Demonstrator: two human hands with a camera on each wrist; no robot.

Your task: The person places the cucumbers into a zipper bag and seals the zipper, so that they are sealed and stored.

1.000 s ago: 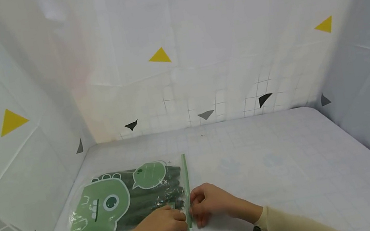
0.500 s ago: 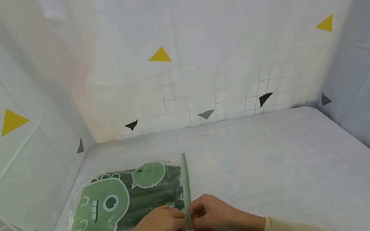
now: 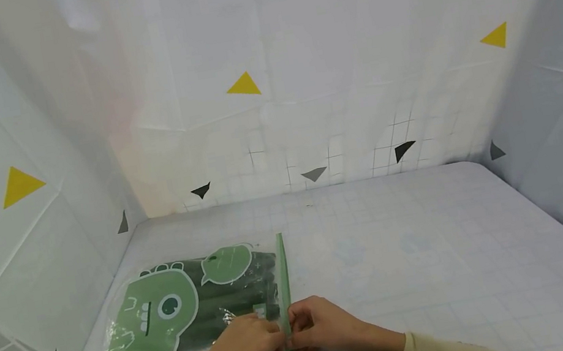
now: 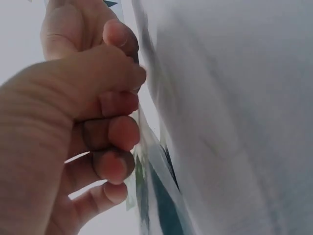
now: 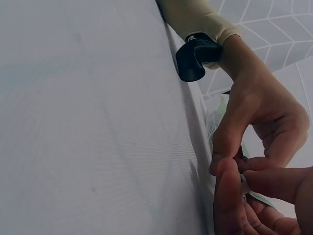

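Note:
A clear zip bag (image 3: 181, 313) printed with a green cartoon monster lies flat on the left of the table. Through its plastic show several long dark green shapes, their kind unclear. A green zip strip (image 3: 282, 268) runs along the bag's right edge. My left hand (image 3: 249, 347) pinches the bag just left of the strip's near end, fingers curled. Facing it, my right hand (image 3: 320, 327) pinches the strip at that same end. In the right wrist view, a small pale slider (image 5: 244, 184) sits between the right thumb and forefinger. The fingertips of both hands nearly meet.
A white cloth with faint grid lines covers the table (image 3: 416, 277). White sheets with yellow and black triangles hang at the back (image 3: 325, 37) and both sides. A dark wrist mount (image 5: 193, 58) sits on the left wrist.
My right hand has come slightly nearer along the strip and now pinches its near end, where the pale slider showed before. That end has shifted up a little. The left hand has barely moved.

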